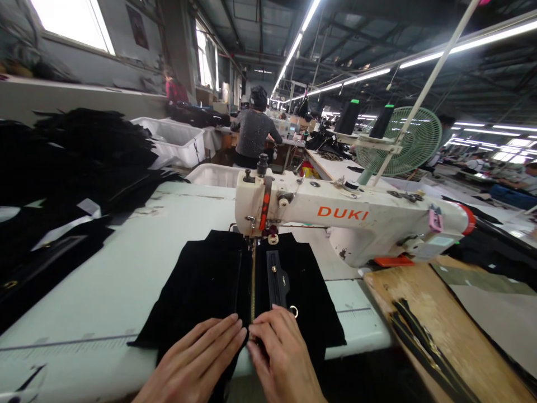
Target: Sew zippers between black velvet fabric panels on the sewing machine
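A black fabric piece [201,280] lies flat on the pale green table, its far edge under the head of a white sewing machine [302,207]. A gold-toothed zipper [253,280] runs down its middle from the needle area. My left hand [199,355] rests flat on the fabric left of the zipper, fingers stretched out. My right hand [281,350] pinches the near end of the zipper, thumb and fingers together. Right of the zipper are a dark patch [277,277] with a small gold stud and a gold ring [293,311].
Black fabric stacks [75,151] fill the left side. White bins [174,140] stand behind the table. On the right, a wooden board [444,319] holds loose zippers [423,347]. A green fan [406,140] and a seated person [255,131] are farther back.
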The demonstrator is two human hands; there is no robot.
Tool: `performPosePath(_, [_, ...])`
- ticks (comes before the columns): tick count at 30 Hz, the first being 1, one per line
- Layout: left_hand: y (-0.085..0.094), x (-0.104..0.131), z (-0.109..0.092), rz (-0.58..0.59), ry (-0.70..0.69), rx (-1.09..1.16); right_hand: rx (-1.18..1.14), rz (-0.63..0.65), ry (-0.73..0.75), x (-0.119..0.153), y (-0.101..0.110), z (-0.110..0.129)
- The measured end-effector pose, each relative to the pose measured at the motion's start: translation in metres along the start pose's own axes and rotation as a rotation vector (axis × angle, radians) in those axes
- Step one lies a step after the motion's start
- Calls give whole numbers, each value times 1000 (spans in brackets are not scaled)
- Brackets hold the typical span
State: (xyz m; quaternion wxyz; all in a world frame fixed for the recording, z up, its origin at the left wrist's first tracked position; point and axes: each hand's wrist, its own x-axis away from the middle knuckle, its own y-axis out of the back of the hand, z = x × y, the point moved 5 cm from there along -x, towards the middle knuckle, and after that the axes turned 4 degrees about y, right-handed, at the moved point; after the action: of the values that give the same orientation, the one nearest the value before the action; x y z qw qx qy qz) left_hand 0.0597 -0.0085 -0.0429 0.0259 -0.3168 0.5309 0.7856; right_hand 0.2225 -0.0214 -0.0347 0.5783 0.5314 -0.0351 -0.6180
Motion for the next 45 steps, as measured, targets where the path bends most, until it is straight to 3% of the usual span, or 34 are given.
performPosePath(3, [1,0,1,39,-34,-28,-28,52,-90,5,2,-6])
performPosePath(7, [-1,3,1,74,-46,-42,-17,28,-47,9,4,-8])
performPosePath(13, [-10,10,-3,76,63,-6,-34,-27,-51,9,-4,-7])
performPosePath(20, [5,-8,-2,-15,225,164,-49,31,-101,10,-7,-11])
performPosePath(27, [10,-13,-3,-85,286,235,-83,150,-211,1,-2,-8])
performPosePath(35, [6,-7,-5,-73,255,203,-70,62,-212,3,-6,-8])
performPosePath(41, [-8,9,-9,72,186,108,-155,227,-303,8,1,-18])
performPosePath(45, [-9,10,-10,90,153,72,-161,297,-295,11,15,-21])
